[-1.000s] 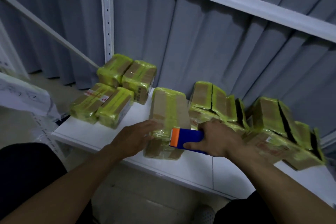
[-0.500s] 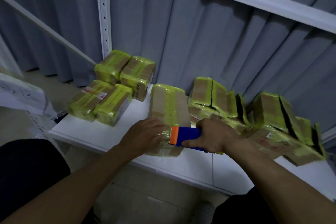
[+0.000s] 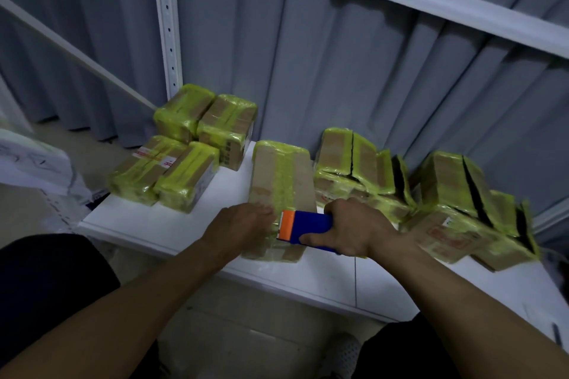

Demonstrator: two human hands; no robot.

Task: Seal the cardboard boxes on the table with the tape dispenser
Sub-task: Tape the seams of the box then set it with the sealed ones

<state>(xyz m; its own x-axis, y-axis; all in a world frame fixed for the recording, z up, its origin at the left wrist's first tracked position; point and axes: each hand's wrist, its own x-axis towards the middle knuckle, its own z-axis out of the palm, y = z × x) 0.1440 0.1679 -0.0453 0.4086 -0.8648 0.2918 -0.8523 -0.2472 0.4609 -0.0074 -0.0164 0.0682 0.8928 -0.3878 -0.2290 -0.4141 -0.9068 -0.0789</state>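
— While the right hand (image 3: 348, 229) is wrapped around the blue tape dispenser (image 3: 308, 226), where does its orange end sit?

— On the near end of the middle cardboard box (image 3: 281, 181), by the yellow tape strip.

— And the left hand (image 3: 243, 224)?

— Flat and open-fingered, pressing the same box on the white table (image 3: 154, 224).

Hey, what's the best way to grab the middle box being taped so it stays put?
Hold the middle box by its near end, palm down from the left, as the left hand does. The box lies flat and long, pointing away from the person, and the tape dispenser in the right hand occupies the right side, so probably only the left edge is free.
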